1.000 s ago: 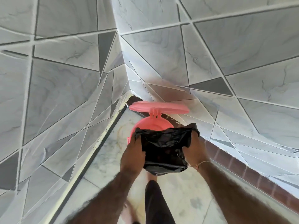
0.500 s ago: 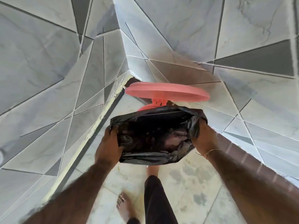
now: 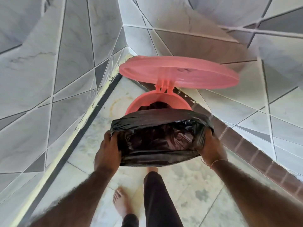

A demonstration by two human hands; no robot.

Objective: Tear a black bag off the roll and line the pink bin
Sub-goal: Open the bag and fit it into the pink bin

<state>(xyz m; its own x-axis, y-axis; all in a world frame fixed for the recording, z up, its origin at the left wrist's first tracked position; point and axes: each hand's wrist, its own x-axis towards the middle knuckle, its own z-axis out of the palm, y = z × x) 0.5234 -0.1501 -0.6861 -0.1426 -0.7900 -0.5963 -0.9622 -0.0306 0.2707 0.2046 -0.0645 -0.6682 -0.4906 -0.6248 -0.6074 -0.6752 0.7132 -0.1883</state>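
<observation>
In the middle of the frame a person is holding a black bag (image 3: 161, 138) open with both hands. The left hand (image 3: 107, 153) is gripping the bag's left edge, its fingers curled over the plastic, and the right hand (image 3: 211, 147) is gripping the right edge in the same way, so the mouth of the bag is being stretched wide between them. The bag's crumpled inside is showing through the opening.

Just above the bag in the frame, the pink bin (image 3: 152, 99) is standing on the floor (image 3: 188, 185) in a corner where two tiled walls (image 3: 41, 79) are meeting. The bin's far rim is showing bare above the stretched plastic, with part of the bag hanging down inside it. Its round lid (image 3: 178, 72) is standing open, raised on its hinge at the back of the bin.

A thin thread bracelet (image 3: 216, 161) is sitting on the right wrist. At the bottom centre of the frame, a bare foot (image 3: 121, 203) is resting on the floor beside a dark trouser leg (image 3: 157, 197).
</observation>
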